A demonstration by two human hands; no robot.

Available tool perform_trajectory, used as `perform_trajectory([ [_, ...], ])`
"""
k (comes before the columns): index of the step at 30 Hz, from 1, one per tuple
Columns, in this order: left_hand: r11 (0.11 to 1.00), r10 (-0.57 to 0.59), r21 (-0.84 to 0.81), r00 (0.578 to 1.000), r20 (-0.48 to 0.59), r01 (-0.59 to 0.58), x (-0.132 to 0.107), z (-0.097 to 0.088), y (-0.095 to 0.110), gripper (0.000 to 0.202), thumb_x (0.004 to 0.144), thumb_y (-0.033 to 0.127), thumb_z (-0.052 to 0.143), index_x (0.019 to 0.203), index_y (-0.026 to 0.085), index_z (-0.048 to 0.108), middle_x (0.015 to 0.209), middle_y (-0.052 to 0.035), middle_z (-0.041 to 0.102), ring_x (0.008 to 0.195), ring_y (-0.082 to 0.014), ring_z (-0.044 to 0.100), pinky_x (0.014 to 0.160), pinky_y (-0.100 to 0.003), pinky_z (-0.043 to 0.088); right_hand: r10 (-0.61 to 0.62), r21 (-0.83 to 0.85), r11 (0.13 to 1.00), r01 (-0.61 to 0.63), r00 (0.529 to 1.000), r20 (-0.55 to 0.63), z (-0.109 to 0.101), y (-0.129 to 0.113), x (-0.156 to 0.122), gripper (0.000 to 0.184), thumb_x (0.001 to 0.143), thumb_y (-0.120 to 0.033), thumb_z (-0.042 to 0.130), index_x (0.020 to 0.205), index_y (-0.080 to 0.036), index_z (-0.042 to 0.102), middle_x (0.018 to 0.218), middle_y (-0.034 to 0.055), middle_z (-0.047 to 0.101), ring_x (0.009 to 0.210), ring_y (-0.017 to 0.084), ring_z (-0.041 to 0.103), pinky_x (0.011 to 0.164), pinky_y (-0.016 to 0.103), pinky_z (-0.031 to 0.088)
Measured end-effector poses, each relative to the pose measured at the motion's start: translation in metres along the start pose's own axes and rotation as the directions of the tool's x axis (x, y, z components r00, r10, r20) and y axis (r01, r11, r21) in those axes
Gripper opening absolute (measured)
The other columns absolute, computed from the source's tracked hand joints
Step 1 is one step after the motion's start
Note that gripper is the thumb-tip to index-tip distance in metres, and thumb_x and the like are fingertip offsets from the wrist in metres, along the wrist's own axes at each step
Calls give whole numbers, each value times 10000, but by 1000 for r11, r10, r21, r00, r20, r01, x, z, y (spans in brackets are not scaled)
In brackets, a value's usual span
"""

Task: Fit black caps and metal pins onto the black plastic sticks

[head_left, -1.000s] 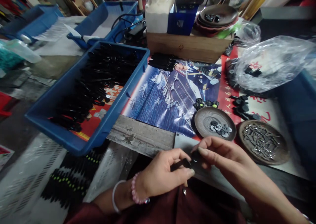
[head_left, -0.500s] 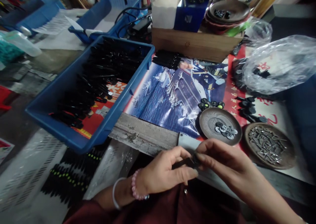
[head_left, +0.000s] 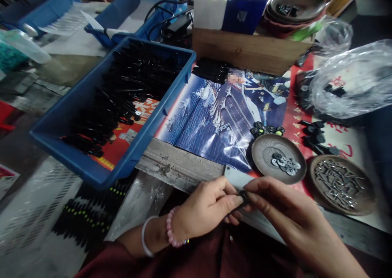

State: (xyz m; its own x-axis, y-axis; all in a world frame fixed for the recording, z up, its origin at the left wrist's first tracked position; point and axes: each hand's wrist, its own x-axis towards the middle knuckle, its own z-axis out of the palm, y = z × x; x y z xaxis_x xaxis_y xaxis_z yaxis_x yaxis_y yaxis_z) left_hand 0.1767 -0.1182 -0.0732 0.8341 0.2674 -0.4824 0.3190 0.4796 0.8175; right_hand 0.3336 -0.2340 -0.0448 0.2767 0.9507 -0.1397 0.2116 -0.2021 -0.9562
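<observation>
My left hand (head_left: 211, 207), with a pink bead bracelet (head_left: 173, 227) and a white bangle at the wrist, is closed on a small dark part (head_left: 244, 196). Its thumb lies over the part, so most of it is hidden. The thumb and fingertips of my right hand (head_left: 283, 202) pinch the same black part's end from the other side. Just beyond the hands sits a brown dish (head_left: 260, 157) with silver-grey discs (head_left: 286, 165). Right of it, another brown dish (head_left: 317, 184) holds many metal pins (head_left: 339, 184).
A blue bin (head_left: 122, 163) of long black pieces (head_left: 122, 94) stands at the left. Black round pieces (head_left: 266, 129) lie behind the disc dish, on a poster (head_left: 196, 123). A clear plastic bag (head_left: 358, 82) and black knob-like parts (head_left: 318, 137) are at the right.
My left thumb has moved up and forward over the dark part, covering more of it. My right fingers stay pinched at its end. The view has shifted slightly.
</observation>
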Motion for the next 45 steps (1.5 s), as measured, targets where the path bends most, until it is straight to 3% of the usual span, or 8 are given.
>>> perform_trajectory([
  [7, 1000, 26, 5, 1000, 11, -26, 4, 0, 1, 255, 939, 414, 618, 894, 181, 525, 663, 28, 622, 465, -51, 524, 458, -149, 401, -137, -152, 980, 126, 989, -63, 0, -2, -4, 201, 963, -190, 620, 1108, -297, 709, 964, 6, 788, 832, 171, 764, 699, 172, 591],
  [15, 963, -100, -227, 974, 202, 146, 7, -7, 8, 439, 840, 569, 715, 907, 161, 567, 648, 5, 651, 411, -45, 498, 397, -143, 363, 127, 186, 974, -133, 991, 46, -7, 5, 0, 142, 919, -325, 717, 1039, -306, 792, 980, 32, 782, 898, 206, 744, 765, 232, 607],
  [23, 930, -100, -315, 956, 275, 188, 9, -3, 2, 466, 801, 564, 772, 914, 145, 604, 699, -27, 692, 433, -51, 556, 429, -141, 419, 432, 652, 608, -452, 878, 206, 7, 11, -3, 318, 858, -503, 762, 826, -190, 710, 608, -25, 543, 557, 128, 541, 539, 242, 445],
  [29, 930, -89, -337, 981, 175, 144, 7, 3, 3, 459, 790, 555, 784, 898, 141, 619, 702, -25, 697, 427, -43, 550, 432, -133, 417, 54, 211, 977, -33, 994, -96, 6, 17, -9, 118, 980, -315, 632, 935, -258, 725, 798, 15, 698, 723, 175, 661, 666, 245, 512],
  [32, 928, -79, -350, 986, 147, 127, 5, 5, 3, 465, 778, 550, 797, 905, 138, 622, 698, -22, 697, 436, -44, 564, 445, -132, 435, -96, 32, 994, 103, 980, -176, 7, 18, -14, 124, 986, -242, 613, 1023, -295, 719, 813, 5, 691, 734, 169, 649, 665, 228, 506],
  [36, 917, -78, -376, 983, 164, 136, 4, 8, 0, 458, 769, 534, 812, 898, 135, 625, 700, -21, 698, 459, -61, 609, 475, -142, 491, 157, 324, 939, -117, 983, -98, 12, 12, -18, 147, 979, -349, 634, 889, -251, 697, 757, 12, 670, 659, 159, 628, 607, 232, 504],
  [40, 897, -69, -417, 977, 202, 149, 3, 10, -3, 461, 759, 529, 822, 902, 137, 626, 701, -24, 705, 470, -88, 643, 482, -166, 531, 369, 671, 663, -331, 925, 91, 19, 7, -19, 240, 970, -447, 620, 864, -232, 623, 643, 0, 612, 597, 176, 606, 581, 287, 515],
  [45, 895, -64, -422, 978, 198, 144, 0, 9, -4, 407, 787, 477, 817, 908, 130, 643, 711, -28, 708, 445, -61, 606, 443, -130, 479, 308, 533, 818, -218, 947, -86, 22, 6, -24, 205, 926, -408, 702, 845, -221, 683, 744, -3, 614, 616, 131, 575, 588, 240, 469],
])
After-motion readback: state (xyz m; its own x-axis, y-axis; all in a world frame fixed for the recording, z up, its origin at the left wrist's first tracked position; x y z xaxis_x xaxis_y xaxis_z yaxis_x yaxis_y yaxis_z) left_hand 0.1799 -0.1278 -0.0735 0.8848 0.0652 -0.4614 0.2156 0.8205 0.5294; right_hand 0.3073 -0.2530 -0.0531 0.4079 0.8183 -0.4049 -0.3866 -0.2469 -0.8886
